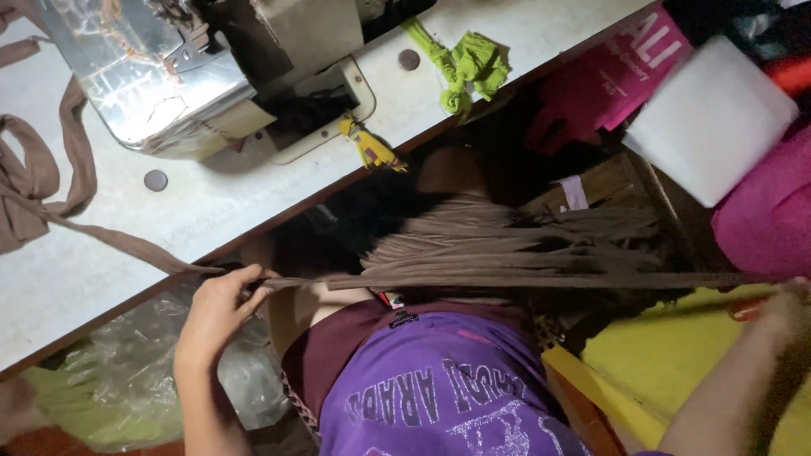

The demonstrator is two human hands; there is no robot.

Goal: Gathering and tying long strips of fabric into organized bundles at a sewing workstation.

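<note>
1. Below the desk's [253, 203] near edge, I see my left hand [215, 312] pinched closed around a brown fabric strip [524, 280], fingers curled tight on it.
2. The strip runs taut to the right, across my lap, toward my right hand [786, 308] at the right edge; that hand is blurred and half cut off, so I cannot tell how far it is closed or whether it has hold of the strip.
3. To the left of my left hand the strip climbs over the desk edge and joins loose brown fabric [34, 177] heaped at the far left.
4. A bundle of brown strips [507, 236] lies just behind the taut one, over my knees.
5. The sewing machine [144, 76] stands on the far left of the desk; a green rag [469, 67] lies near the desk's edge to the right.
6. Open room is slim: the desk edge crowds the left hand, with crumpled clear plastic [152, 355] beneath it.
7. Under the desk all is dark; I cannot make out what is there. A pink bag [608, 76] and white block [710, 118] fill the far right.
</note>
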